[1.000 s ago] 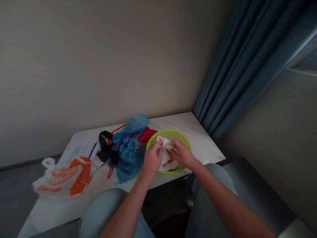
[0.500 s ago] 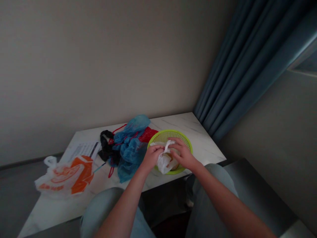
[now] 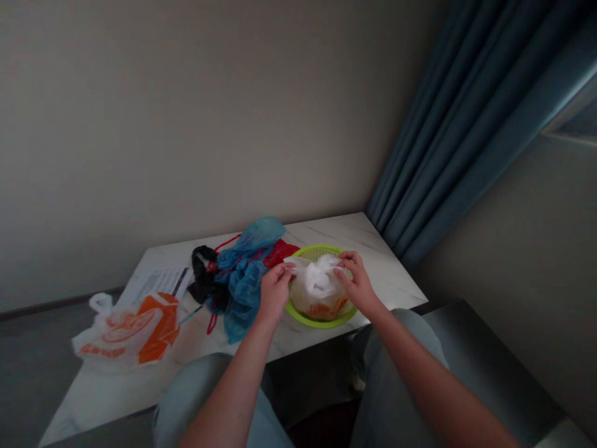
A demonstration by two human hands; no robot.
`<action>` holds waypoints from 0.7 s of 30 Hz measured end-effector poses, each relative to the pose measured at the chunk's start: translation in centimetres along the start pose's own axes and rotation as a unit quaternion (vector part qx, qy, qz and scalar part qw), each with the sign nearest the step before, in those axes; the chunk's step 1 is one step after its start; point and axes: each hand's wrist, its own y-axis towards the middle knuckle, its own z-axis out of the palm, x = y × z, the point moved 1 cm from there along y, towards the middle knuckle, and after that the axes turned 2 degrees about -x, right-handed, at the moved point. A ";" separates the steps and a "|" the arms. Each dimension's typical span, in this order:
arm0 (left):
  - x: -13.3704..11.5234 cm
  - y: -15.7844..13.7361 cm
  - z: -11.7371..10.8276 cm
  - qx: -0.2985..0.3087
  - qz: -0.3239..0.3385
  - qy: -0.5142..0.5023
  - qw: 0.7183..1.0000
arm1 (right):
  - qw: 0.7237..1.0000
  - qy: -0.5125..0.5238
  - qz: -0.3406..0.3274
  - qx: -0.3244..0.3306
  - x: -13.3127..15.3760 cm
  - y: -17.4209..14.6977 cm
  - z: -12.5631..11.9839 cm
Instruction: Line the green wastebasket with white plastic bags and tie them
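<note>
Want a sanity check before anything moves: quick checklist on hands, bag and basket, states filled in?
1. Left hand holds the white bag: ok, at its left side.
2. Right hand holds the bag: ok, at its right side.
3. Green basket upright on the table: ok.
4. Bag knotted shut: cannot tell, its top is bunched.
5. Red bag free of the basket: cannot tell, their edges meet in view.

Basket (image 3: 321, 323) btm's mostly hidden by the white bag (image 3: 319, 281); orange patch (image 3: 326, 310) there's blurry, can't tell print vs. contents. Sheet (image 3: 153, 283) text, way too sm.! Curtain (image 3: 448, 137) runs off top & R edges, forearms (image 3: 242, 386) cut at btm.
</note>
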 end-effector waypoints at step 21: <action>-3.2 -3.0 0.9 -0.029 0.111 0.033 0.993 | 0.983 0.144 0.114 0.016 -0.1 0.0 0.0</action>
